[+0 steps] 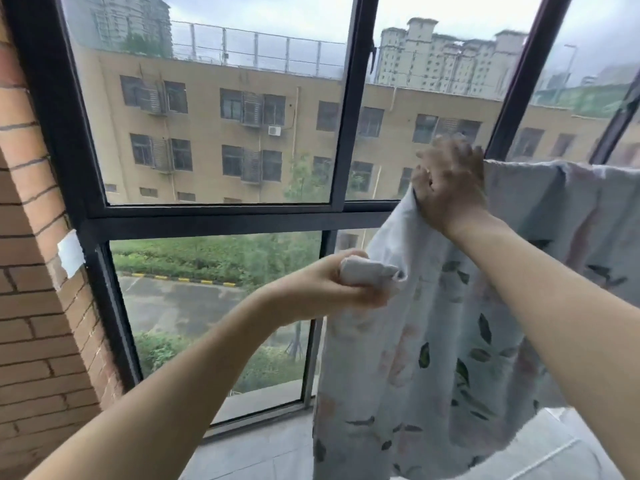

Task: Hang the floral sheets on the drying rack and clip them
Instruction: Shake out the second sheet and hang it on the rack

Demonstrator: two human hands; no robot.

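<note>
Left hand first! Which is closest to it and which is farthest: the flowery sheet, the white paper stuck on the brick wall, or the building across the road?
1. The floral sheet: bunched in the left hand itself, on its right.
2. The white paper: on the brick wall, to the left.
3. The tan building: far outside, beyond the window.

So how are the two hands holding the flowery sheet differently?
The right hand is up high, gripping the floral sheet at its top edge, while the left hand is lower and further left. The right hand shows its back with fingers curled over the top; the left hand squeezes a bunched-up wad of the fabric. Both hands grip the same sheet, by the window.
</note>
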